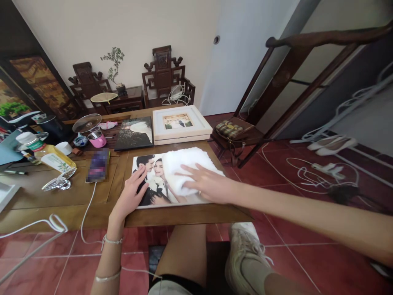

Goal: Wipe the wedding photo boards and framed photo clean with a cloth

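Both hands open: your left hand (130,194) lies flat on the left edge of the crosswise photo print (153,177), right hand (205,184) palm-down on the white cloth (187,166) covering its right half.

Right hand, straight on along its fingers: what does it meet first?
The right hand, flat on the white cloth, points left across the photo print. Past the cloth's edge it would probably meet the left hand, which rests on the print's left side.

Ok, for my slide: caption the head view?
Right hand on white cloth atop photo print; left hand at its edge.
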A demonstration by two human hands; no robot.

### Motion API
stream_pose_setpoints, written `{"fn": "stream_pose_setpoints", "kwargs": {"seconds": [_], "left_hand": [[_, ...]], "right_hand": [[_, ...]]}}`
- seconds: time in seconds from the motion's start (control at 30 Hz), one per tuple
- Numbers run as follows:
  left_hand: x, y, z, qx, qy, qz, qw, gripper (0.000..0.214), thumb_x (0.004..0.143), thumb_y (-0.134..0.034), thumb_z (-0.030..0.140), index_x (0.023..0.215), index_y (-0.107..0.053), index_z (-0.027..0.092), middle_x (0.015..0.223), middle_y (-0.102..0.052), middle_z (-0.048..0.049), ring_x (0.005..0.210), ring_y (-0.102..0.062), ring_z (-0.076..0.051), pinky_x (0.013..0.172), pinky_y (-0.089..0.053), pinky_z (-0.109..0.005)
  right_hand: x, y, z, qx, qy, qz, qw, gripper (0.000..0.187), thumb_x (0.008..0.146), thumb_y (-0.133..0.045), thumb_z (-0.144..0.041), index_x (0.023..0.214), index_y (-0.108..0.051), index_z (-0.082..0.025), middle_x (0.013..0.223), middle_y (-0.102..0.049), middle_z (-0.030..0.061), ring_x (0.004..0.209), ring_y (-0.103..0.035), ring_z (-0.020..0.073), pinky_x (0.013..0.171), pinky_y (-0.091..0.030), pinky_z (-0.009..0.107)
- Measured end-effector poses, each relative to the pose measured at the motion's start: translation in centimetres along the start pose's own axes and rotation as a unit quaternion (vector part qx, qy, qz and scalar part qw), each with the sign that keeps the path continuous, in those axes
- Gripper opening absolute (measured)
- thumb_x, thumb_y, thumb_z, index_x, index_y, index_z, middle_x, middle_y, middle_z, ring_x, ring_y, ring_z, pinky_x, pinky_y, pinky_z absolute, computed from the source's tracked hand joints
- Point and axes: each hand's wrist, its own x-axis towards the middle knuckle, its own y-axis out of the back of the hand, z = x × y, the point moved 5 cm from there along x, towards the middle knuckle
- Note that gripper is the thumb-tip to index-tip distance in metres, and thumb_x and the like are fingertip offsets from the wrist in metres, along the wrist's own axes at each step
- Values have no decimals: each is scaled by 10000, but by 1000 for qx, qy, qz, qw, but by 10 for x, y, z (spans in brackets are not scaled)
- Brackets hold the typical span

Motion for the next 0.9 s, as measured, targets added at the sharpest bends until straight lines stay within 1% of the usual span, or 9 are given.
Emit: {"fn": "stream_pose_setpoints", "kwargs": {"seconds": [0.07, 0.13, 0.23, 0.3, 0.4, 0.53, 0.63, 0.77, 0.9], "left_hand": [[0, 0, 0, -1, 2, -2, 1000, 488, 966, -414, 355, 1432, -401, 212, 1509, -375, -105, 1414, -299, -242, 1141, -267, -475], [0, 1, 1, -3, 9, -4, 1000, 491, 966, -409, 357, 1435, -396, 211, 1508, -375, -105, 1415, -296, -244, 1141, -266, -479], [0, 3, 3, -7, 14, 1, 1000, 489, 967, -403, 349, 1430, -403, 191, 1511, -370, -107, 1419, -290, -233, 1154, -250, -463], [0, 4, 5, -11, 7, 7, 1000, 486, 965, -406, 340, 1427, -405, 188, 1514, -365, -100, 1420, -287, -221, 1163, -241, -444], [1, 4, 5, -17, 2, 11, 1000, 476, 970, -390, 325, 1424, -408, 183, 1516, -363, -92, 1422, -282, -210, 1170, -234, -431], [1, 2, 4, -19, 2, 15, 1000, 461, 976, -371, 310, 1409, -431, 162, 1509, -373, -105, 1419, -291, -212, 1169, -235, -437], [0, 3, 4, -23, -4, 24, 999, 463, 972, -384, 310, 1413, -425, 176, 1501, -387, -108, 1411, -309, -218, 1159, -257, -444], [0, 3, 4, -24, -10, 27, 999, 462, 970, -389, 313, 1418, -421, 204, 1501, -389, -97, 1409, -311, -227, 1156, -263, -453], [0, 2, 3, -20, -7, 20, 1000, 462, 970, -388, 319, 1419, -421, 216, 1508, -377, -93, 1412, -305, -236, 1153, -259, -472]], "right_hand": [[16, 4, 18, 4, -19, -10, 1000, 626, 655, -437, 72, 1236, -579, -110, 1473, -377, 219, 1431, -157, 338, 1076, -267, 605], [30, 9, 32, 17, -51, -24, 998, 660, 660, -419, 85, 1276, -548, -113, 1431, -425, 236, 1425, -195, 326, 1066, -296, 587], [41, 13, 35, 30, -83, -27, 996, 664, 674, -396, 89, 1284, -538, -128, 1380, -488, 222, 1416, -234, 319, 1047, -332, 575], [40, 12, 23, 31, -98, -14, 995, 660, 669, -402, 87, 1274, -547, -132, 1396, -479, 211, 1417, -221, 341, 1035, -325, 607], [28, 7, -9, 28, -107, 1, 994, 649, 671, -423, 75, 1259, -568, -158, 1499, -365, 152, 1424, -170, 374, 1034, -268, 672], [5, -2, -58, 66, -71, -59, 994, 664, 640, -453, 48, 1258, -580, -163, 1539, -292, 109, 1425, -136, 393, 1048, -209, 704], [-6, -2, -81, 103, -22, -91, 990, 666, 620, -458, 21, 1247, -590, -160, 1552, -250, 95, 1427, -108, 398, 1052, -178, 720], [-5, 0, -81, 108, 7, -79, 991, 659, 638, -432, 25, 1240, -595, -186, 1537, -303, 72, 1431, -129, 369, 1059, -191, 702], [12, 2, -56, 60, 6, -28, 998, 617, 701, -424, 26, 1260, -577, -187, 1494, -390, 94, 1423, -198, 340, 1066, -226, 657]]}}
